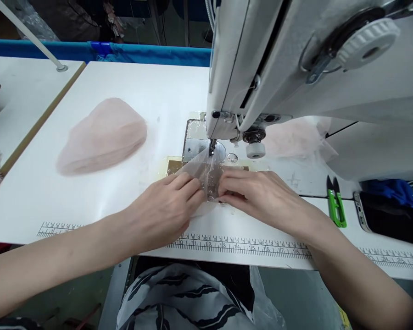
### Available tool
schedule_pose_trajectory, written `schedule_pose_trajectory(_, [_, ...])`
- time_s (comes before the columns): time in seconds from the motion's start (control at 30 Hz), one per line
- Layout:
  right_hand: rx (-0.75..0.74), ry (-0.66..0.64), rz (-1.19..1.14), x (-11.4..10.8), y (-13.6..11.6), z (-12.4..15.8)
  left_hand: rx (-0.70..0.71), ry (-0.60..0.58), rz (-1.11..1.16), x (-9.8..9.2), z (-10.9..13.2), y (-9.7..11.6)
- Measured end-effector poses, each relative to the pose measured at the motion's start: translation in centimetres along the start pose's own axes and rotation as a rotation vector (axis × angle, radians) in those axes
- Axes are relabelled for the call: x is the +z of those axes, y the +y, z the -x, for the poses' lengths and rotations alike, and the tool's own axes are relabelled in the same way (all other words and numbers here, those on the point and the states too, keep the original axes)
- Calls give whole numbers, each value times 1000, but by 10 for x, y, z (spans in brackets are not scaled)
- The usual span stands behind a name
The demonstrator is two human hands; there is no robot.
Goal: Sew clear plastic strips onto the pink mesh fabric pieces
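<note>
A thin, sheer piece of fabric (199,167) runs from under the presser foot (212,147) of a white sewing machine (234,59) toward me. My left hand (175,201) lies over its left side, fingers bent and pressed on the cloth. From the right, my right hand (248,190) pinches the fabric's edge between thumb and fingers, just in front of the metal needle plate (196,149). Both hands are closed on the same piece. Whether the needle is in the cloth is too small to tell.
A pile of pale pink sheer fabric (103,137) lies left on the white table (165,96); more pink fabric (292,137) sits behind the needle area at right. Green thread snips (336,201) and a phone (388,215) rest at right. A printed ruler (248,246) follows the front edge.
</note>
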State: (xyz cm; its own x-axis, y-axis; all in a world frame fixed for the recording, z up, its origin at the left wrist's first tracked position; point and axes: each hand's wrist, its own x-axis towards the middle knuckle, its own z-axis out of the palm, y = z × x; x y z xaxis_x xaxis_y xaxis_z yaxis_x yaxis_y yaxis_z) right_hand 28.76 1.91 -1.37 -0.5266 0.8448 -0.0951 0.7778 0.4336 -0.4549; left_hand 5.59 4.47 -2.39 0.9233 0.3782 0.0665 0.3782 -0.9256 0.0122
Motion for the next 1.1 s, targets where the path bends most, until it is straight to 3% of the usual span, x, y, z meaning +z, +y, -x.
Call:
schedule_pose_trajectory(0.07, [63,37,-43,0,0,-1,-27,90,-85,10,-5,0])
schedule_pose_trajectory(0.13, [122,82,-108,0,-1,-1,-52,132,-11,18,-12,-5])
schedule_pose_trajectory(0.23, [115,105,-149,1,-1,-2,-134,112,335,18,-22,-17])
schedule_pose_trajectory(0.37, [41,174,31,8,1,-3,-290,77,682,5,-30,-26])
schedule_pose_trajectory(0.53, [29,592,339,17,8,-6,-333,-64,523,-5,-40,-37])
schedule_pose_trajectory(0.63, [-3,688,372,20,12,-8,-327,-148,437,-4,-46,-46])
schedule_pose_trajectory(0.9, [49,624,335,21,8,-6,-164,-92,515,-3,-42,-59])
schedule_pose_trajectory(1.1, [-125,424,423,15,-3,-3,73,184,-4,14,-26,-39])
